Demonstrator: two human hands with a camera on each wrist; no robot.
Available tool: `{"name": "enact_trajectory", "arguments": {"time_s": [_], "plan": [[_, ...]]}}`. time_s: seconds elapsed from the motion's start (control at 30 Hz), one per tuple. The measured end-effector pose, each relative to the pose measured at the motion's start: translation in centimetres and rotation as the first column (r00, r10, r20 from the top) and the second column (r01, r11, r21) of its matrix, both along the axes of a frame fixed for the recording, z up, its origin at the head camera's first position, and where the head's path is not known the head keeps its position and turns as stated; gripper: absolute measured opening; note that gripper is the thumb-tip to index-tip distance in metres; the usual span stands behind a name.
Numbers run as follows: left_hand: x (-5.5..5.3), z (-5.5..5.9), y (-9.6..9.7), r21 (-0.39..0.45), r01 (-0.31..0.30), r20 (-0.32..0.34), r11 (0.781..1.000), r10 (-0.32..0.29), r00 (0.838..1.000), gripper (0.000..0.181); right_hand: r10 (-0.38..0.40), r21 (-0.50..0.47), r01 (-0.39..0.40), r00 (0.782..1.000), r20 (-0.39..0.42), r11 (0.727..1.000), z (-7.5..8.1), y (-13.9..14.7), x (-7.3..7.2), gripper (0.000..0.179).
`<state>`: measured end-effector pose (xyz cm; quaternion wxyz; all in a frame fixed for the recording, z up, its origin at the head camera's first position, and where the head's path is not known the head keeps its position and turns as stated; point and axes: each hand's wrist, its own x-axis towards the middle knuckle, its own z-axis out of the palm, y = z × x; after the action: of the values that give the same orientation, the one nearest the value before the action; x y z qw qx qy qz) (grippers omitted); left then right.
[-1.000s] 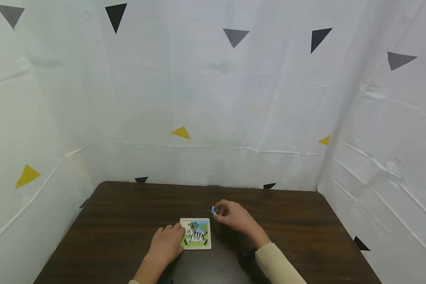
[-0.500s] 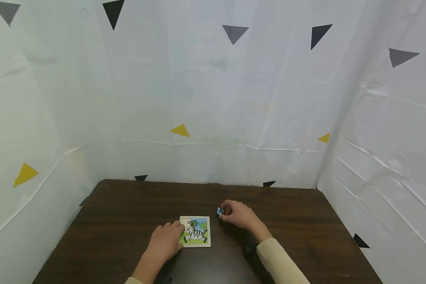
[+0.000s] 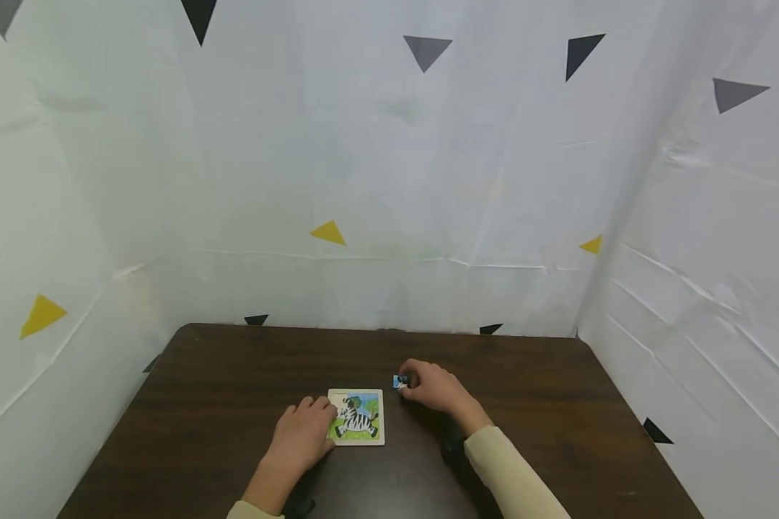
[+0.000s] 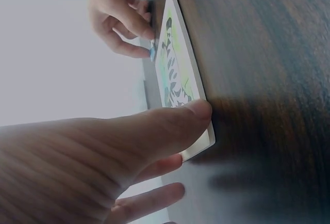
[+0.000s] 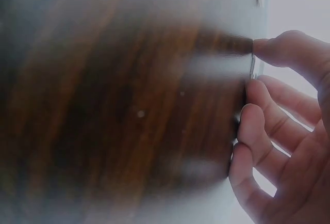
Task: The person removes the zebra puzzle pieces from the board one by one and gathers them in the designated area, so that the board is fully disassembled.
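While gripping zebra puzzle (image 3: pixel 357 424), lower centre, with left hand (image 3: pixel 301 431), pinching blue piece (image 3: pixel 397 382) in right hand (image 3: pixel 433 388), probably for fitting, needing alignment next.

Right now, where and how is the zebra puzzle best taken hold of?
I would grip the zebra puzzle at its uncovered right rim, coming from the right: the board lies flat on the table, so only its edges offer a hold, and the left hand covers part of the left rim.
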<state>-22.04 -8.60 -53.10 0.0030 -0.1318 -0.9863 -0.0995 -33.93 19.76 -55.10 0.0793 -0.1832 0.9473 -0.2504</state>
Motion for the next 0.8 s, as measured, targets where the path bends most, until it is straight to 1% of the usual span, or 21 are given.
{"name": "enact_trajectory", "arguments": {"time_s": [0.17, 0.3, 0.37, 0.57, 0.7, 0.8], "plan": [[0.1, 0.0, -0.1, 0.009, -0.008, 0.026, 1.000, 0.008, 1.000, 0.044, -0.008, -0.018, 0.009, 1.000, 0.029, 1.000, 0.0, -0.1, 0.0, 0.036], [0.2, 0.1, -0.2, 0.013, -0.025, 0.025, 1.000, 0.025, 0.999, 0.040, 0.008, -0.046, -0.006, 0.999, 0.037, 0.999, 0.0, -0.3, 0.0, 0.037], [0.2, 0.2, -0.2, 0.015, -0.024, 0.021, 1.000, 0.024, 0.999, 0.038, 0.014, -0.053, -0.012, 0.999, 0.045, 0.998, 0.1, -0.3, 0.0, 0.039], [0.3, 0.2, 0.2, 0.026, -0.024, 0.027, 0.999, 0.023, 0.999, 0.035, -0.005, -0.056, 0.009, 0.997, 0.074, 0.998, 0.4, 0.0, 0.3, 0.039], [0.4, 0.2, 0.3, 0.021, -0.029, 0.022, 0.999, 0.028, 0.999, 0.035, 0.006, -0.065, -0.003, 0.999, 0.051, 0.998, 0.7, -0.6, 0.7, 0.040], [0.3, 0.2, 0.1, 0.013, -0.032, 0.010, 0.999, 0.031, 0.999, 0.035, 0.039, -0.065, -0.038, 0.999, 0.022, 0.997, 1.1, -1.7, 1.2, 0.039]]}}
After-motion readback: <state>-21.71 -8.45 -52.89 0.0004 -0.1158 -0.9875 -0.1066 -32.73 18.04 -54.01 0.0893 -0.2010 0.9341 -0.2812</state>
